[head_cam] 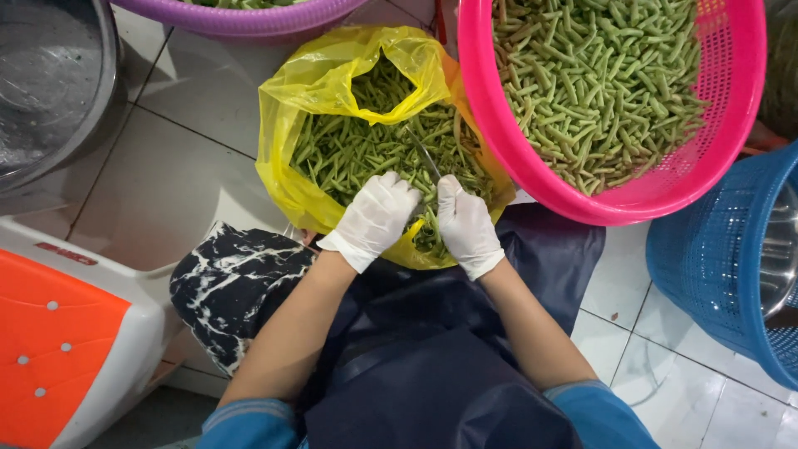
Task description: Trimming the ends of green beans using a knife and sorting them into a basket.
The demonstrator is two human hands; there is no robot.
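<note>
Both my hands wear white gloves and meet over an open yellow plastic bag (291, 108) full of green beans (349, 150). My left hand (378, 214) is closed on some beans at the bag's near edge. My right hand (465, 224) grips a small knife (424, 154) whose thin blade points away from me over the beans. The two hands almost touch. A dark apron covers my lap below them.
A pink basket (731, 100) of cut green beans stands at the right, a blue basket (706, 266) below it, a purple basket (241, 17) at the top. A metal basin (100, 91) sits top left; an orange and white stool (75, 333) at the left, on a tiled floor.
</note>
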